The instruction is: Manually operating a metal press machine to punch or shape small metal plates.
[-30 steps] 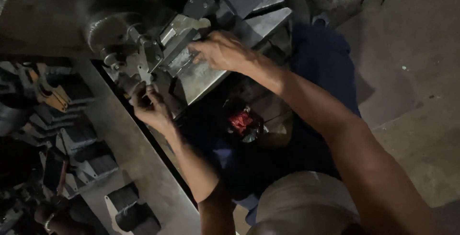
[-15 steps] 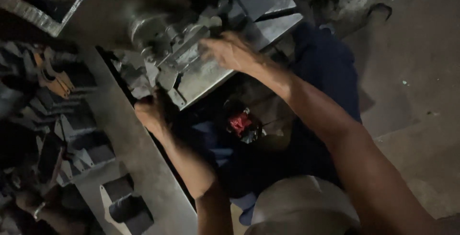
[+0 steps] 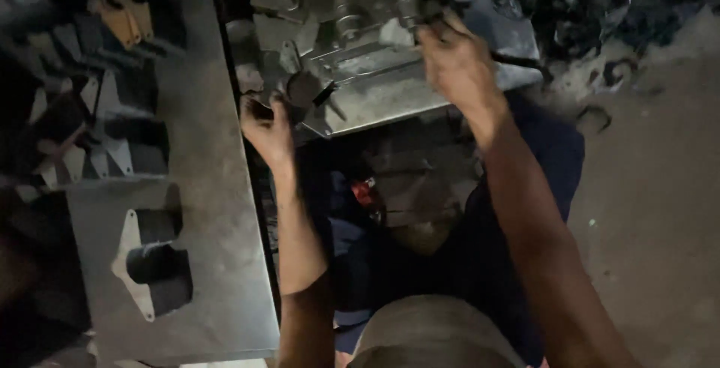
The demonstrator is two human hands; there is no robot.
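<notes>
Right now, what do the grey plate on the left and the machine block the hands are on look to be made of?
Grey plate: looks like sheet metal, dull matte grey, with cut-out openings.
Machine block: apparently cast or machined metal, grimy with pale sheen on its edges.
Left hand and right hand both touch it.

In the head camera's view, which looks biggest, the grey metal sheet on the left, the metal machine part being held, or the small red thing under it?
1. Grey metal sheet
2. Metal machine part, partly cut off at the top
3. Small red thing

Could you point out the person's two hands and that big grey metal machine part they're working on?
left hand [image 3: 266, 128], head view, on the back of the hand.
right hand [image 3: 457, 64], head view, on the knuckles.
grey metal machine part [image 3: 375, 87], head view, on its flat plate.
</notes>
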